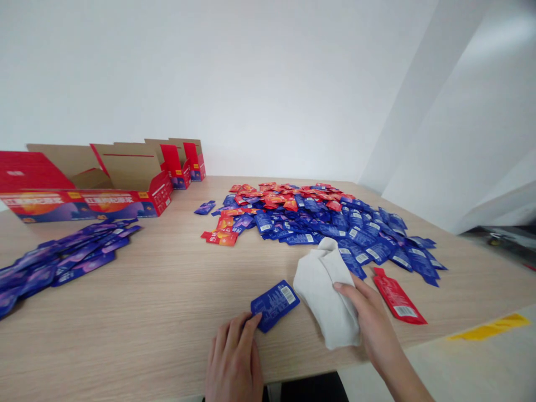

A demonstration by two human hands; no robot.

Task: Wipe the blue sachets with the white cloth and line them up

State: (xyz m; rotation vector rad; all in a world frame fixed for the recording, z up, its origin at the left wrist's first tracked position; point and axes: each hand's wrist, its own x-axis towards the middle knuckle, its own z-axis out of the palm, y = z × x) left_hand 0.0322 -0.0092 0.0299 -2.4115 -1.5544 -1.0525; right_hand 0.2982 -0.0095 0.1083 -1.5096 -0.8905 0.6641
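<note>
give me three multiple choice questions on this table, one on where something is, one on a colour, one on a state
1. Where does the blue sachet lie?
A. On the white cloth
B. On the table, touched by the left hand
C. Under the right hand

2. What colour is the lone sachet beyond the right hand?
A. Red
B. Blue
C. Purple

3. What state is the nearest carton in?
A. Taped shut
B. Crushed flat
C. Open, flaps up

1 B: the left hand's fingers meet its edge on the tabletop.
2 A: its wrapper shows red.
3 C: its raised flaps show the brown inside.
</note>
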